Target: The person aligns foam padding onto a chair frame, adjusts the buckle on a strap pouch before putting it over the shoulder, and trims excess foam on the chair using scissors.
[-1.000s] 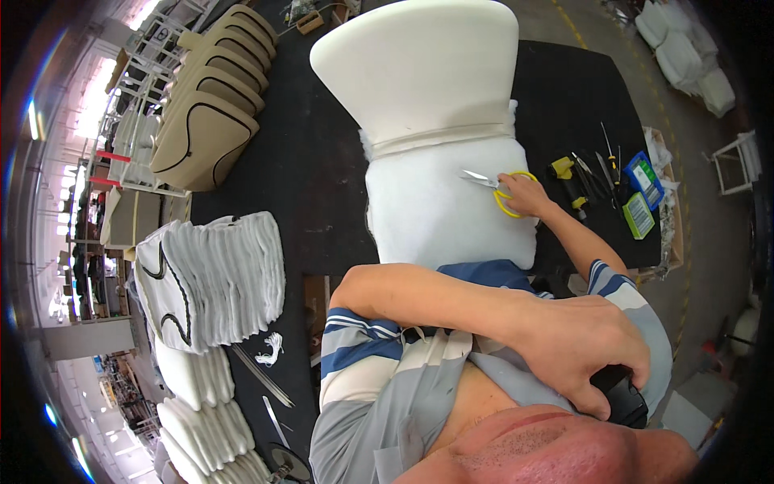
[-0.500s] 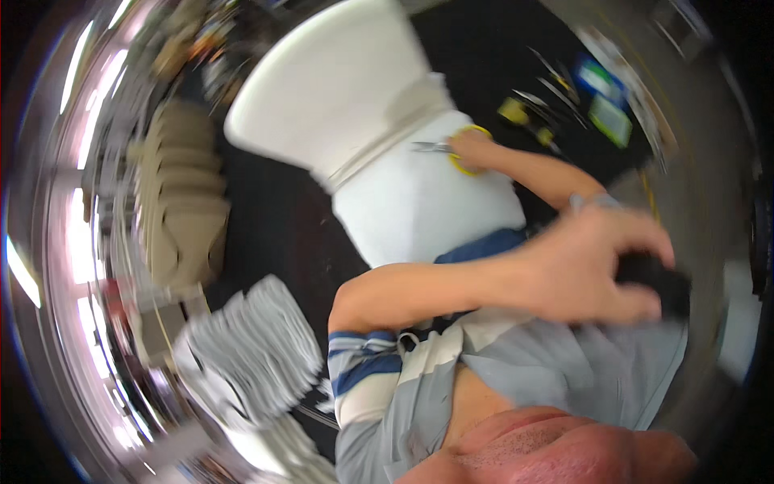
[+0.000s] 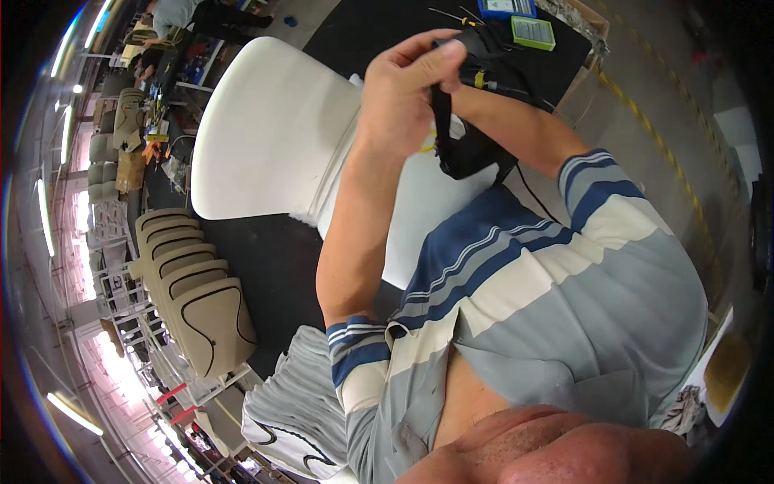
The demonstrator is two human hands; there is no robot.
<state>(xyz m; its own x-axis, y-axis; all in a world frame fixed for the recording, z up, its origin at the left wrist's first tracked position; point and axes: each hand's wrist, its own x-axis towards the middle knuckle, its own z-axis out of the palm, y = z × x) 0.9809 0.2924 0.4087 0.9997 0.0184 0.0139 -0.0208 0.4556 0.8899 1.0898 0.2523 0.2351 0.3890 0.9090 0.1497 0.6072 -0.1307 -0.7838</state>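
Note:
My left hand (image 3: 395,105) is raised over the work, its thumb and fingers closed on a black fabric piece (image 3: 472,149). A strap-like strip of it hangs down from my grip. My right forearm (image 3: 520,125) reaches in from the right, but its hand is hidden behind my left hand and the black fabric. Part of a yellow scissors handle (image 3: 427,147) shows just below, near a white curved chair-shaped piece (image 3: 266,129). That piece lies across the black table (image 3: 286,262), its lower part in front of my body.
Blue and green boxes (image 3: 532,32) stand at the table's far right, by tools partly covered by my hands. Nested beige shells (image 3: 205,315) are at the left. Stacked grey-white covers (image 3: 298,403) lie near left. Another person (image 3: 173,16) is at the far left.
My left hand has swung from the far right back over the white piece, bringing the black fabric with it. The scissors, plainly in my right hand before, are now mostly covered.

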